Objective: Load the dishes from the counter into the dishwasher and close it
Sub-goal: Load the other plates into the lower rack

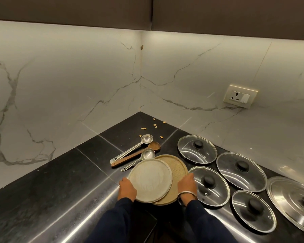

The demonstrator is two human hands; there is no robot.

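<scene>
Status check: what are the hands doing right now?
Left hand and right hand gripping two stacked round metal plates on black counter. Glass lid beside right hand.

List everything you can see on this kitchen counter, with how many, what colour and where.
plates: two, silver over tan, overlapping at counter front, between the hands
glass lids: four, clear with black knobs, right of plates
steel lid: one, silver, far right
metal ladles: two, silver, behind plates
wooden spoon: one, brown, between the ladles
seeds: several, yellowish, scattered near the corner
counter: black, shiny
wall socket: one, cream, right wall
left hand: holds silver plate's left edge
right hand: holds tan plate's right edge; silver bangle
</scene>
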